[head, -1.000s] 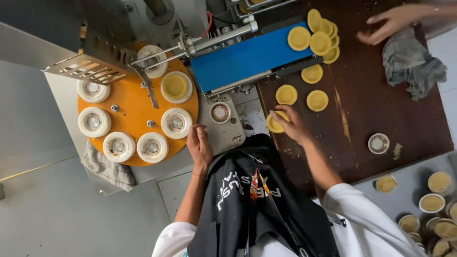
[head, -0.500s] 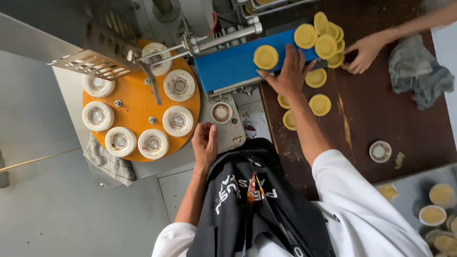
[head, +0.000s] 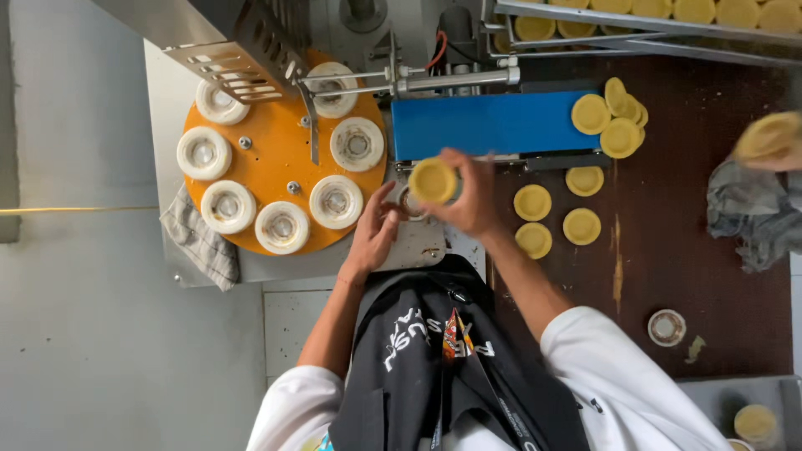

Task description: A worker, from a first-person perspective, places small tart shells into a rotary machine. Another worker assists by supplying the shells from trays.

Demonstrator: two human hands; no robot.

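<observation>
**Right hand pinches a dough disc above the metal plate**

Now the right hand (head: 472, 196) is raised over the near edge of the machine, forearm running up from the lower right, wrist bent so the fingers curl leftward. Its fingertips are closed on the rim of a round yellow dough disc (head: 433, 180), which sits flat-faced to the camera just left of the hand and just near the blue conveyor belt (head: 484, 124).

The left hand (head: 376, 230) comes up from the near side, its forearm nearly straight, palm turned toward the right. Its fingers are spread and loosely bent, gripping nothing; the fingertips lie beside a small round metal cup (head: 409, 203) set in the grey metal plate (head: 418, 242), partly hidden behind both hands. Whether they touch the cup cannot be told.

Left of the hands lies the orange turntable (head: 280, 154) carrying white ring moulds (head: 336, 201) around its edge. On the far right end of the belt several more yellow discs (head: 591, 114) overlap, and four others (head: 582, 226) lie on the dark brown table (head: 693, 250) to the right of the hands. A grey rag (head: 752, 213) rests at the right edge, where another person's hand (head: 777, 159) holds a blurred yellow disc. A checked cloth (head: 200, 242) hangs near the turntable's left side.
</observation>
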